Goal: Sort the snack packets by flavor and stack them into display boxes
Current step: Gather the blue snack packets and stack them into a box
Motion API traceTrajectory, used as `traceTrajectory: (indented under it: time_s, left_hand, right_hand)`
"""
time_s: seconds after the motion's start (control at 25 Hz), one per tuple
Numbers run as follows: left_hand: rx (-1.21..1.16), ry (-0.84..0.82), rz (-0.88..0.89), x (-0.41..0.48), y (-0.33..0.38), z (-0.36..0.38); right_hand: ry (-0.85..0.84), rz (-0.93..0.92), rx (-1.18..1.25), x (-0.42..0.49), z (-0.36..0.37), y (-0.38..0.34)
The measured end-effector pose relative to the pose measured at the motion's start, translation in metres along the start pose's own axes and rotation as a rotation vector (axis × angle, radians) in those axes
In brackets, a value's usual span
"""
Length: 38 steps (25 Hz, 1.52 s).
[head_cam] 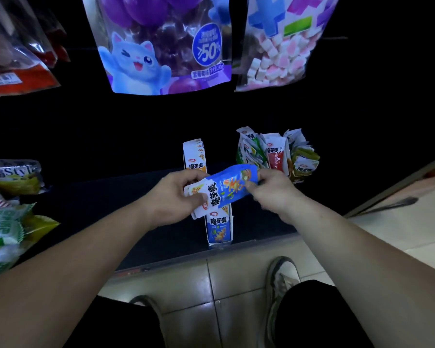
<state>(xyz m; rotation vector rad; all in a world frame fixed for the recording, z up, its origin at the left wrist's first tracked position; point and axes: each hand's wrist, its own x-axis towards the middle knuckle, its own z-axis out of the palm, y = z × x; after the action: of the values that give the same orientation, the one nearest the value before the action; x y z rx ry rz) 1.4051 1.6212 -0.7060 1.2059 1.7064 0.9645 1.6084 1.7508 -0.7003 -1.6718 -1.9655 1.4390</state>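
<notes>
- ">50%" in a blue circle on the purple cat pouch (158, 46), upper centre.
- "魔芋爽" on the blue packet (226, 189), blue box (219, 228), white box (195, 156) and red packet (276, 154), all mid-frame.
- "江南Style" on the green pack (13, 177), left edge.

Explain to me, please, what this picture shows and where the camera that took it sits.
There is no machine here: a person works with bare hands, and the one picture comes from a camera worn on the head, looking down past the forearms. The left hand and the right hand each grip one end of a blue snack packet; the left seems to hold a few more packets behind it. On the dark shelf below, a narrow blue display box stands near the front edge, an orange display box further back, and a bunch of mixed green and red packets to the right. Large sweet bags hang above; the tiled floor shows at the bottom.
</notes>
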Motion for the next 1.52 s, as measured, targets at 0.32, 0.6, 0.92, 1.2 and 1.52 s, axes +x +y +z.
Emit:
traceTrajectory:
  time_s: [0.32,0.6,0.92,1.2,1.52]
  left_hand:
    - [0.432,-0.026,0.127,0.031,0.011,-0.004]
    - [0.015,0.176,0.123,0.042,0.008,0.007]
    - [0.044,0.038,-0.026,0.051,-0.024,0.022]
    - [0.093,0.134,-0.046,0.051,-0.053,0.051]
    - [0.188,0.059,-0.142,0.060,-0.080,0.071]
  right_hand:
    - [-0.251,-0.289,-0.150,0.011,0.035,-0.015]
    - [-0.256,-0.129,0.138,0.018,0.041,0.004]
    - [-0.170,-0.088,0.172,0.015,0.046,0.024]
    - [-0.059,0.119,0.314,0.034,0.077,0.049]
    - [-0.055,0.066,0.189,0.048,0.095,0.103]
